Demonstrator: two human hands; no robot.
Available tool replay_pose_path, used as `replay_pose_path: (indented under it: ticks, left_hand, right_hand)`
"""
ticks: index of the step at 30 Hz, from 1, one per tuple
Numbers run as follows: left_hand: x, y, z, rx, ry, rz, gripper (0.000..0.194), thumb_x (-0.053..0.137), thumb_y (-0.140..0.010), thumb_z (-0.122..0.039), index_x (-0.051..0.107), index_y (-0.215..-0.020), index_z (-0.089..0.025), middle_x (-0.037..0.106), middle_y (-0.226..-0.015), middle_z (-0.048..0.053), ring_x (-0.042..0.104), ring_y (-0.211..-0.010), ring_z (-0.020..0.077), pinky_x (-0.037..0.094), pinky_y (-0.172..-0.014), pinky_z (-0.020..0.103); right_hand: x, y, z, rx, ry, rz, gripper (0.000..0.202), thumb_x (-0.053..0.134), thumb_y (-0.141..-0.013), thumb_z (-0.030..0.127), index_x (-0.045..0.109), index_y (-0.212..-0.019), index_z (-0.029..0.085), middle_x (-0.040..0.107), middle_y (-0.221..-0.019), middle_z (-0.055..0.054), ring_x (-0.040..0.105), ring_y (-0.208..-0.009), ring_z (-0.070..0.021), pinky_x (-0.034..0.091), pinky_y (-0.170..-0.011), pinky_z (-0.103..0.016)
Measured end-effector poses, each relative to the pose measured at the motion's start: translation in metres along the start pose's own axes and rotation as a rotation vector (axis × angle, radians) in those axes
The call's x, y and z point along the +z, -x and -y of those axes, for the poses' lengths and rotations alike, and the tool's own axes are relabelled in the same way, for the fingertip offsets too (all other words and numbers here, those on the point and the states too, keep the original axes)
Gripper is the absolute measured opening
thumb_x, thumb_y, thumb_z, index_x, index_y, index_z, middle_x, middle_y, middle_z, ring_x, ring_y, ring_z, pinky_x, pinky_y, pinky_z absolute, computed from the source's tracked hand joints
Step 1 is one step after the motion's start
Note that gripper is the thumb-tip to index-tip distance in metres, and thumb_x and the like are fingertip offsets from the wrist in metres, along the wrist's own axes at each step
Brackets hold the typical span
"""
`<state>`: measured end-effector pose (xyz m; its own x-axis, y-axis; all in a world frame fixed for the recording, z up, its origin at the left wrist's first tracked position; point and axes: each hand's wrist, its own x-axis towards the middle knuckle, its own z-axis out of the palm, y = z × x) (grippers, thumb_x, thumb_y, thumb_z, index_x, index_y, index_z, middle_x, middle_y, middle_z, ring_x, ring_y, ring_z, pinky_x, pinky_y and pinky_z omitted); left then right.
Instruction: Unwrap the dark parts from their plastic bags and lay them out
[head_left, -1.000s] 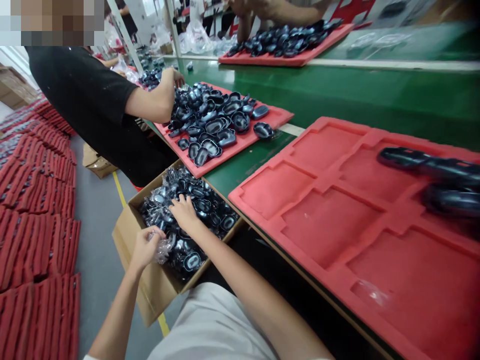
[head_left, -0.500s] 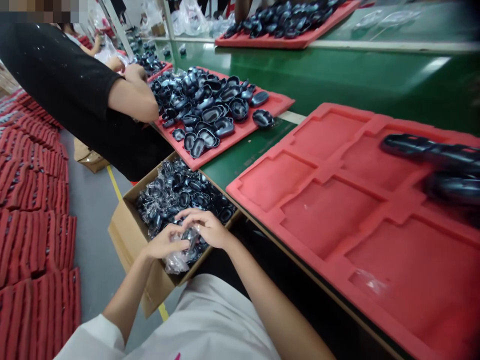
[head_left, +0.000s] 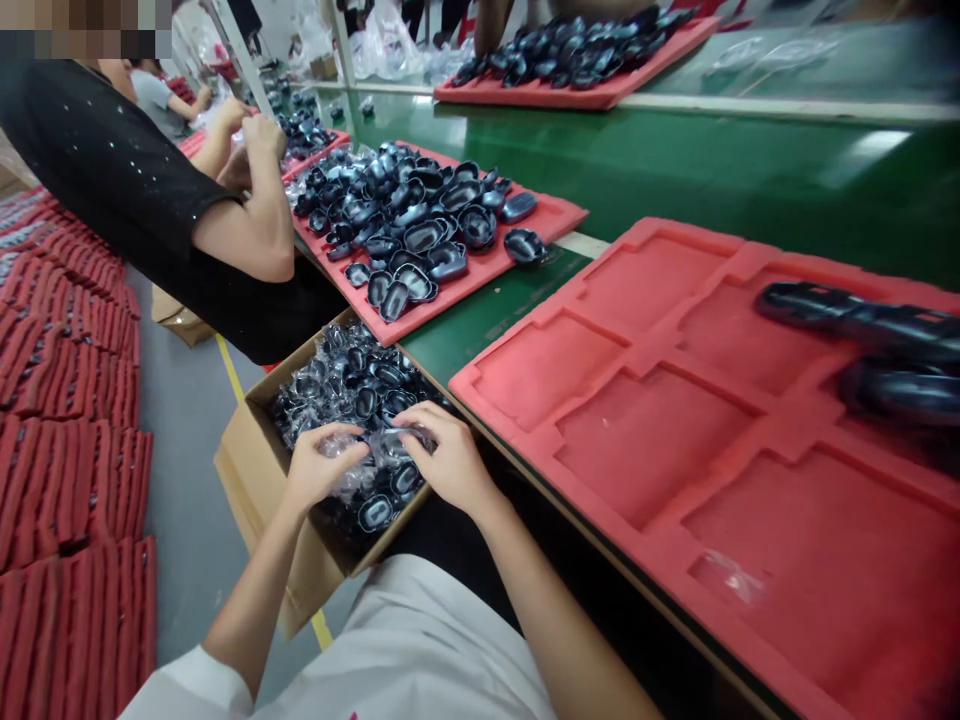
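Over an open cardboard box [head_left: 409, 530] both my hands are at work, palms facing each other. My left hand [head_left: 319, 468] is closed, thumb and fingers pinching a clear plastic bag [head_left: 351, 478]. My right hand [head_left: 448, 455] is curled, its fingers closed on a dark glossy plastic shell [head_left: 421, 438] that shows only in part at the fingertips. The clear film stretches across the gap between the hands; how far it covers the shell I cannot tell. Beneath them, many dark shells [head_left: 375, 512] fill the box, a number of them wrapped in clear film.
A red foam tray [head_left: 555, 215] heaped with dark shells lies on the green table [head_left: 480, 310]. Nearer, a larger red tray [head_left: 652, 440] holds long dark parts [head_left: 840, 305] at its right. A co-worker's arm [head_left: 255, 225] is at left, beside stacked red trays [head_left: 71, 480].
My hands have moved apart, the right one to the right, and the plastic bag now spans between them. The co-worker's hands have risen and shifted left.
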<state>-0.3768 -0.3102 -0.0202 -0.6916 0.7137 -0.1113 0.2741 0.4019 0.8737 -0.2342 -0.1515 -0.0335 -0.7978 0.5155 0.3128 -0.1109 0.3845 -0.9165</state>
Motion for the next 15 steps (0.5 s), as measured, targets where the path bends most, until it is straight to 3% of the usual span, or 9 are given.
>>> replay_pose_path:
  ticks: [2, 4, 7, 9, 12, 15]
  left_hand:
    - [0.004, 0.002, 0.005, -0.014, 0.021, -0.036, 0.046, 0.077, -0.07, -0.047, 0.079, -0.101, -0.013, 0.074, -0.078, 0.004, 0.059, -0.066, 0.017, 0.047, -0.065, 0.027]
    - [0.012, 0.006, 0.009, -0.012, 0.049, -0.031, 0.044, 0.079, -0.069, -0.047, 0.078, -0.097, -0.013, 0.07, -0.073, 0.002, 0.055, -0.063, 0.0153, 0.045, -0.063, 0.026]
    - [0.025, 0.011, 0.011, 0.003, 0.068, -0.026, 0.034, 0.073, -0.077, -0.047, 0.068, -0.072, -0.014, 0.059, -0.063, -0.001, 0.047, -0.06, 0.0124, 0.039, -0.059, 0.024]
    - [0.029, 0.013, 0.011, 0.007, 0.065, -0.011, 0.034, 0.069, -0.082, -0.045, 0.062, -0.066, -0.015, 0.055, -0.061, -0.002, 0.045, -0.06, 0.0117, 0.037, -0.059, 0.023]
    - [0.026, 0.013, 0.01, 0.008, 0.086, 0.05, 0.031, 0.067, -0.082, -0.044, 0.065, -0.07, -0.015, 0.058, -0.064, 0.0, 0.048, -0.062, 0.0131, 0.039, -0.06, 0.024]
    - [0.021, 0.011, 0.009, 0.006, 0.112, 0.111, 0.035, 0.067, -0.08, -0.048, 0.067, -0.074, -0.014, 0.059, -0.064, 0.0, 0.05, -0.062, 0.0141, 0.04, -0.059, 0.024]
  right_hand:
    - [0.008, 0.001, -0.003, 0.093, 0.011, -0.153, 0.004, 0.061, -0.088, 0.02, 0.065, -0.089, 0.019, 0.067, -0.086, -0.004, 0.066, -0.079, -0.0172, 0.051, -0.073, -0.027]
    - [0.018, 0.004, -0.004, 0.161, 0.031, -0.163, 0.011, 0.063, -0.088, 0.027, 0.057, -0.081, 0.021, 0.062, -0.074, -0.001, 0.06, -0.066, -0.0151, 0.046, -0.064, -0.025]
    - [0.026, 0.008, -0.004, 0.146, 0.15, -0.03, 0.027, 0.054, -0.095, 0.031, 0.044, -0.072, 0.022, 0.051, -0.064, 0.002, 0.049, -0.058, -0.0126, 0.037, -0.059, -0.025]
    - [0.026, 0.009, -0.007, 0.113, 0.164, 0.076, 0.034, 0.048, -0.098, 0.031, 0.038, -0.067, 0.022, 0.044, -0.06, 0.004, 0.041, -0.056, -0.0115, 0.031, -0.058, -0.025]
    - [0.024, 0.008, -0.017, 0.158, -0.066, 0.186, 0.043, 0.048, -0.098, 0.041, 0.035, -0.062, 0.022, 0.036, -0.056, 0.005, 0.036, -0.052, -0.0102, 0.028, -0.052, -0.024]
    - [0.024, 0.006, -0.029, 0.269, -0.307, 0.213, 0.049, 0.046, -0.097, 0.056, 0.036, -0.062, 0.024, 0.036, -0.053, 0.006, 0.035, -0.046, -0.0102, 0.028, -0.046, -0.023]
